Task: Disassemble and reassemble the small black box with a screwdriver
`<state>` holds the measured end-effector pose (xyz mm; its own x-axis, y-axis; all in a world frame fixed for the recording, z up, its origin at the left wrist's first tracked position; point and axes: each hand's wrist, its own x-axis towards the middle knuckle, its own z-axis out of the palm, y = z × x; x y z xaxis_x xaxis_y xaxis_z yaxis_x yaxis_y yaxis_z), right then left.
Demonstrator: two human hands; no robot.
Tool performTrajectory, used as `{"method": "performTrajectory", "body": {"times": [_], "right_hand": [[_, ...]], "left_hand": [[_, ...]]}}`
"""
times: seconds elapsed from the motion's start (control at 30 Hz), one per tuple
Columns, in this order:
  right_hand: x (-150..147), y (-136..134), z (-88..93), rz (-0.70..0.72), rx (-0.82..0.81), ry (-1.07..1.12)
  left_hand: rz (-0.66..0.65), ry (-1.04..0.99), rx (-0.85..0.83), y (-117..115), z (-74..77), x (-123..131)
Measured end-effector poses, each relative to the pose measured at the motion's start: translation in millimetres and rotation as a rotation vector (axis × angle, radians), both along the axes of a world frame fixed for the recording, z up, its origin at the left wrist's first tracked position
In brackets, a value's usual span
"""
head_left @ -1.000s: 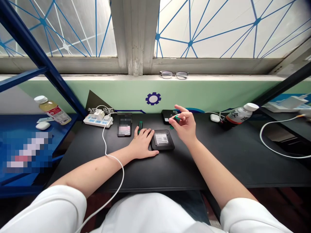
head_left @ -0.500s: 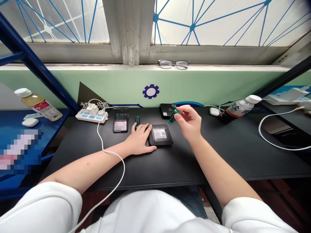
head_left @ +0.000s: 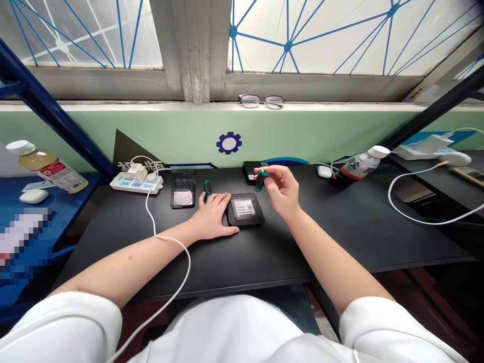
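In the last second the right hand (head_left: 282, 190) has tipped the screwdriver (head_left: 260, 180) from a slant to nearly upright, its tip now at the far right corner of the black device (head_left: 245, 209), so it is likely seating on a fastener. Its long axis runs green handle up, tip down, the grip closed on the handle. The left hand (head_left: 212, 216) lies flat, open, on the surface (head_left: 302, 242) against the device's left edge.

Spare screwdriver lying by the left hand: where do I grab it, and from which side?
Pinch the spare screwdriver by its green-and-black handle, from above at the far end. It lies flat on the desk, its near end hidden behind the left hand, and the phone lies close on its left, so only that end is free.
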<state>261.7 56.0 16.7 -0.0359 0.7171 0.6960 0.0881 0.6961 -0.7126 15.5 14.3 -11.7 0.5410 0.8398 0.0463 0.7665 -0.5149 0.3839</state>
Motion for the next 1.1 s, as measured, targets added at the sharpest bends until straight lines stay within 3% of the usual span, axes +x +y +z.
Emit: {"method": "performTrajectory", "body": {"times": [0.17,0.27,0.47,0.67,0.87,1.0,1.1], "right_hand": [[-2.6,6.3,-2.7,-0.139,0.123,-0.116],[-1.3,6.8,-3.6,-0.186,0.116,-0.180],[5.3,4.2,-3.2,-0.028,0.023,-0.060],[7.8,7.6,-6.8,-0.270,0.112,-0.164],[11.4,5.3,-3.3,-0.052,0.048,-0.136],[13.0,6.5,13.3,-0.112,0.052,-0.059],[4.0,5.5,24.9,-0.080,0.052,-0.052]], "left_hand": [[-0.008,-0.016,0.020,0.3,-2.7,-0.4],[-0.007,-0.015,0.016,0.0,-2.8,-0.6],[-0.005,-0.002,0.010,0.8,-1.0,-0.4],[-0.009,-0.009,0.022,1.6,-3.3,-1.8],[-0.002,0.002,0.023,1.1,-0.8,-1.1],[-0.002,0.020,0.025,0.5,1.4,-1.0],[-0.022,0.017,0.057,-1.2,2.1,-3.3]]}}
